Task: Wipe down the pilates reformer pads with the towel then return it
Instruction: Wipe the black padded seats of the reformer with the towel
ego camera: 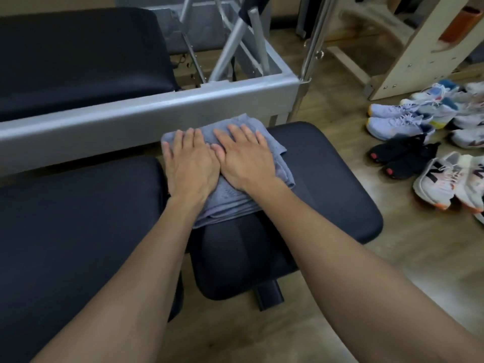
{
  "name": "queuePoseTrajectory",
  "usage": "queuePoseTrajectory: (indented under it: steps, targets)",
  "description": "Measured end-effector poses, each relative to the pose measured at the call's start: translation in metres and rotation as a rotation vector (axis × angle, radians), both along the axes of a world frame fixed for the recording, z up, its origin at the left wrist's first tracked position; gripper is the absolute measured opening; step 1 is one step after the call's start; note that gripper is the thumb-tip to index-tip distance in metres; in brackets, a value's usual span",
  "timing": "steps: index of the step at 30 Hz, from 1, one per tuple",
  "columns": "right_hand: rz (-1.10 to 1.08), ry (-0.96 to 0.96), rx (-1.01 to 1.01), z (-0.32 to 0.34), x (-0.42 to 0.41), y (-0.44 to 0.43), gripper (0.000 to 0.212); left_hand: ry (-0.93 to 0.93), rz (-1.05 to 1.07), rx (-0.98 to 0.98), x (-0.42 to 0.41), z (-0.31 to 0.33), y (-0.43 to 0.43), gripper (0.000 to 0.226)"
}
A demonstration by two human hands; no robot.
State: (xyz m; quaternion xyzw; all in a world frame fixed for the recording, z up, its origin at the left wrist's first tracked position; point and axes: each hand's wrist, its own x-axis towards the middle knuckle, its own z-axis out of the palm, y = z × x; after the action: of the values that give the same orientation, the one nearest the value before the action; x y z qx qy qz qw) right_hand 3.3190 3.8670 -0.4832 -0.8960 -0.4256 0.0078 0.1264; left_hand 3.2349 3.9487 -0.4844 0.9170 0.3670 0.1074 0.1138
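Observation:
A folded grey-blue towel [230, 197] lies on the far left end of a black pad [327, 179] in the middle of the view. My left hand [191, 163] and my right hand [243, 158] press flat on the towel side by side, palms down, fingers spread and pointing away from me. Neither hand curls around the cloth. A larger black pad [78, 218] lies to the left, and a third black pad [78, 56] sits beyond a grey metal frame rail [131, 113].
Several pairs of sneakers [419, 142] lie on the wooden floor at the right. A wooden ladder barrel [408, 53] stands at the back right. Metal bars and a vertical pole [311, 48] rise from the frame's far corner.

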Motion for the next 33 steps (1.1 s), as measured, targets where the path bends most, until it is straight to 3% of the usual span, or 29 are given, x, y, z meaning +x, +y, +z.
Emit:
queuePoseTrajectory:
  steps: [7,12,24,33]
  targets:
    - [-0.226,-0.008,-0.021,0.001,0.076,-0.112,0.052,0.024,-0.208,0.032,0.093,0.003,-0.099,0.058]
    - [-0.358,0.095,0.001,0.005,0.093,-0.119,0.059,0.047,-0.249,0.037,0.117,0.004,-0.104,0.058]
    - [-0.435,0.056,-0.043,0.002,-0.021,-0.214,0.063,0.027,-0.354,-0.026,0.014,0.008,-0.196,0.066]
    - [-0.297,-0.003,-0.089,0.001,-0.136,-0.156,0.065,0.075,-0.296,0.061,-0.106,0.009,-0.141,0.064]
